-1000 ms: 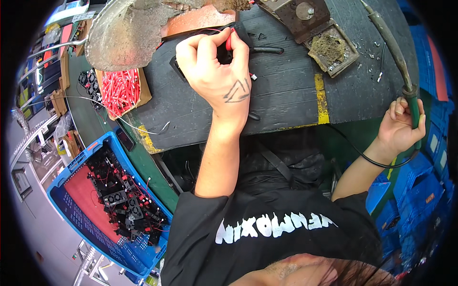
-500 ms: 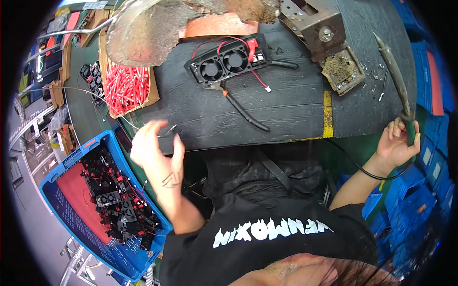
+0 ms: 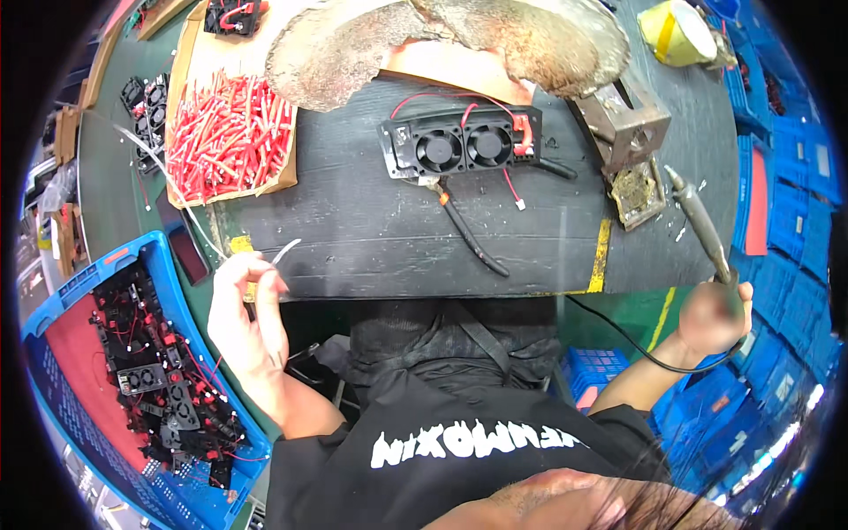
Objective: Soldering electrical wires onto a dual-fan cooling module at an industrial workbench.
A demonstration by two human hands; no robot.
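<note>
My left hand (image 3: 249, 318) is at the table's front left edge, its fingers pinched on a thin silvery solder wire (image 3: 184, 205). One short end sticks out past the fingertips; the rest runs up and back to the left. Off the table's right front corner, my right hand (image 3: 714, 316) grips a soldering iron (image 3: 698, 216) by its handle, tip pointing up and away. On the black table between them lies a black twin-fan unit (image 3: 464, 148) with red wires. Pliers (image 3: 468, 234) lie partly under it, dark handles showing.
A box of short red wires (image 3: 231, 137) stands at left. Below it, a blue crate (image 3: 252, 433) holds several fan units. A metal stand (image 3: 623, 128) and a sponge tray (image 3: 638, 196) sit at right, near a yellow tape roll (image 3: 676, 34). A mottled plate (image 3: 327, 53) overhangs the back.
My left hand has closed from spread fingers to a pinch on the solder wire. My right hand and the iron have come lower and slightly left. The view has shifted.
</note>
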